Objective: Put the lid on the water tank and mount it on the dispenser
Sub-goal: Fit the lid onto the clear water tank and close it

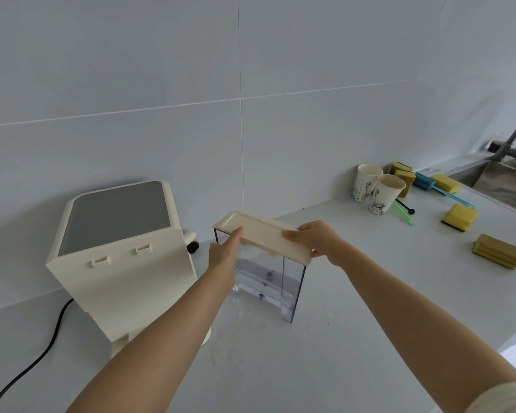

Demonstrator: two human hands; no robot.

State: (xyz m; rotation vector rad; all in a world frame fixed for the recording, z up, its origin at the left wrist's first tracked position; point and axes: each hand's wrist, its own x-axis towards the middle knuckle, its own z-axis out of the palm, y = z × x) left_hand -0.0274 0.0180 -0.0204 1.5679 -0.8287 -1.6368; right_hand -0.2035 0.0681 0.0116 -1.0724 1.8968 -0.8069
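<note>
A clear plastic water tank point(292, 284) stands upright on the white counter, right of the cream dispenser point(125, 263). The cream lid point(262, 231) lies tilted across the tank's open top, its near right end raised off the rim. My left hand point(224, 254) grips the lid's near left side, fingers on its edge. My right hand point(316, 239) holds the lid's right end. The dispenser's back faces me, showing two slots, and its grey top is bare.
A black power cord point(42, 350) runs from the dispenser toward the lower left. Two paper cups point(376, 189), several yellow sponges point(459, 217), and brushes lie at the right. A steel sink point(507, 180) sits far right. The counter edge point(489, 344) falls away at the lower right.
</note>
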